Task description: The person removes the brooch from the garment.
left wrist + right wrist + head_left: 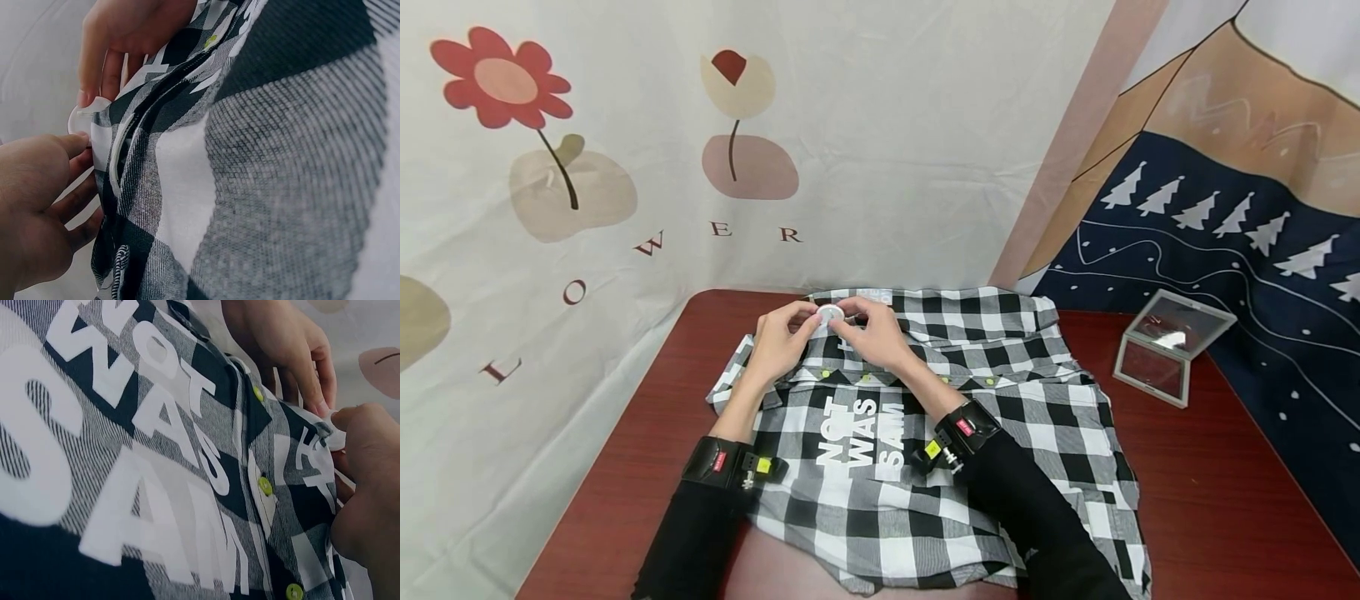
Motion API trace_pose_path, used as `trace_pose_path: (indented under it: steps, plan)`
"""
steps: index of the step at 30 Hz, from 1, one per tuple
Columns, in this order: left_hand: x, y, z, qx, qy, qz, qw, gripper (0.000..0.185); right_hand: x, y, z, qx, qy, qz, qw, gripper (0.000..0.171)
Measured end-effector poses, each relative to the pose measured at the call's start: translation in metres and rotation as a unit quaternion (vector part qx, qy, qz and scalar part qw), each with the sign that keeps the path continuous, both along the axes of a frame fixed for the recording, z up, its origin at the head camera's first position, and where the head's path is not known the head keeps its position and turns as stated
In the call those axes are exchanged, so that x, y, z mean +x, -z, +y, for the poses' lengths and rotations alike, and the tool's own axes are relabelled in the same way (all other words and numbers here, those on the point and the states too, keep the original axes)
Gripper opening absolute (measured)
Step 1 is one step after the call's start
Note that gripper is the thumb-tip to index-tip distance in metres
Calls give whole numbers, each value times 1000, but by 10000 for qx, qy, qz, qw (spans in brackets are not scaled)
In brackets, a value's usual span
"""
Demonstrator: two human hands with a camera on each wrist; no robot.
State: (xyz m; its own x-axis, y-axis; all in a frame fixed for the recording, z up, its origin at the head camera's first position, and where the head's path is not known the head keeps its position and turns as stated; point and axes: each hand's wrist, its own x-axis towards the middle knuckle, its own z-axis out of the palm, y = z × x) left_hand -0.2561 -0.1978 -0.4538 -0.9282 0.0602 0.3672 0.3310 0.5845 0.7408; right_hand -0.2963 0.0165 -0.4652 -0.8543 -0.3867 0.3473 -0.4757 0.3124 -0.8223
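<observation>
A black-and-white checked shirt (1000,392) with white lettering and small green buttons (265,485) lies spread on the red-brown table (1225,500). At its far edge, by the collar, both hands meet on a small white round disc (830,314). My left hand (790,333) pinches the disc from the left, my right hand (868,329) from the right. The left wrist view shows the disc (80,119) against the shirt's edge (281,156), between the left thumb (69,145) and the right fingers (94,69). From the right wrist, the disc (337,434) is mostly hidden behind my right hand (369,487).
An open hinged mirror case (1172,346) stands on the table to the right of the shirt. A flower-print cloth (625,167) hangs behind and to the left, and a dark cloth with white trees (1225,233) hangs on the right.
</observation>
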Motion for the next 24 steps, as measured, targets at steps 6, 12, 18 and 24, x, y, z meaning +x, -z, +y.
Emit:
trace_pose_path:
  steps: [6,12,18,24]
  plan:
    - [0,0,0,-14,-10,9,10000,24,3,-2,-7,154,109,134,9997,25]
    - [1,1,0,22,-13,-40,10000,23,3,-2,-10,247,280,149,9992,20]
    - [0,1,0,-24,-40,-9,10000,23,1,-3,-9,270,243,41,9993,20]
    - [0,-1,0,-23,-26,-56,10000,24,0,-3,-8,211,223,-85,9995,20]
